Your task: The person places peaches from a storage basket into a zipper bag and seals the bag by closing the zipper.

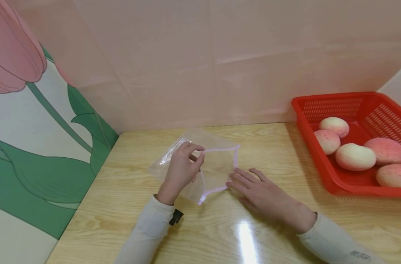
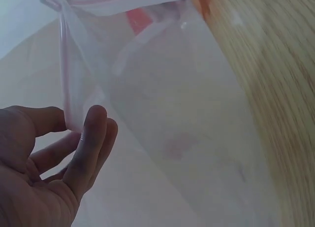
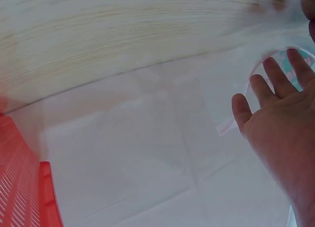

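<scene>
From the head view, my left hand (image 1: 181, 167) pinches the near side of the bag's (image 1: 217, 165) pink zip rim between thumb and fingers, holding the mouth up and open above the counter (image 1: 121, 205). My right hand (image 1: 263, 192) lies flat with fingers straight, its tips touching the rim's right side; that grip is released and holds nothing. The bag rests near the back left of the counter, well apart from the red basket (image 1: 319, 154) of peaches (image 1: 355, 156) on the right. I judge the weak point to be that the mouth stays open by one pinch only: if my thumb slides on the slick film, the rim will fall shut.

From the left wrist view, my left fingers (image 2: 91, 138) curl round the pink strip, the thin film (image 2: 187, 138) hanging loose beside them. The pinch sits close to a corner, so a hard pull could crease or stretch the strip, or the film could fold inward and block the opening.

From the right wrist view, my right hand (image 3: 280, 113) is spread open with its fingertips at the rim, and the basket's edge (image 3: 47, 197) shows far off at the lower left. Since this hand only touches, a push sideways could shove the light bag along the smooth counter and tug it from my left grip.
</scene>
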Demonstrator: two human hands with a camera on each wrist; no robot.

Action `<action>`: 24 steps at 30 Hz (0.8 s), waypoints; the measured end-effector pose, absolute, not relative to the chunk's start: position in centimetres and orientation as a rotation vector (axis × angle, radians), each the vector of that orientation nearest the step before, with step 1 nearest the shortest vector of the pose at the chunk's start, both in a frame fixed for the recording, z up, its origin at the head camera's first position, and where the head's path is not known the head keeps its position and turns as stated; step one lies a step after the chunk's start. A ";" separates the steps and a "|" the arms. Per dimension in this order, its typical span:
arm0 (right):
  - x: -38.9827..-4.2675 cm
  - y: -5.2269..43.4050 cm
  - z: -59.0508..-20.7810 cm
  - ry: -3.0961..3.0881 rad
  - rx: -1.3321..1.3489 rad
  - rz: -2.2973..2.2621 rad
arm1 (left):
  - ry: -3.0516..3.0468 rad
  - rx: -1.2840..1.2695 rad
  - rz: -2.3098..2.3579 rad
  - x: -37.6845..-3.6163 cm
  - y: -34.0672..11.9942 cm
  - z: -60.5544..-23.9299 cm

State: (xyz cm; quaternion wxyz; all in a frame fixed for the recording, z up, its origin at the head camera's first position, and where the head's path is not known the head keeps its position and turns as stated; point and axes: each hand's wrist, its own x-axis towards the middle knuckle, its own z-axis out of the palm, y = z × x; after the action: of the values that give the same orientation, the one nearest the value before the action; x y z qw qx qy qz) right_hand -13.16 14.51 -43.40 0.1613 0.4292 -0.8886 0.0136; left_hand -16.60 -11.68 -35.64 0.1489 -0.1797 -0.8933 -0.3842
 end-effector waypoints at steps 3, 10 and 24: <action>-13.3 14.7 -43.3 -2.504 1.227 0.018 | -2.580 -0.506 -1.199 -16.6 -11.6 -35.6; -13.5 15.9 -41.1 -2.574 1.159 0.025 | -2.574 -0.490 -1.266 -16.7 -11.5 -35.9; -14.6 23.2 -34.5 -2.674 0.822 0.260 | -2.559 -0.465 -1.245 -16.8 -11.5 -36.0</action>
State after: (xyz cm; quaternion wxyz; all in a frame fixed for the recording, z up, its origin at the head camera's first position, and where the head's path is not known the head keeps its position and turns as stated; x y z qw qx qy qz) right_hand -14.63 23.18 -34.46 0.1655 0.2886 -0.9386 0.0913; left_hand -16.77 -11.53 -36.04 0.1285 -0.1599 -0.8801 -0.4282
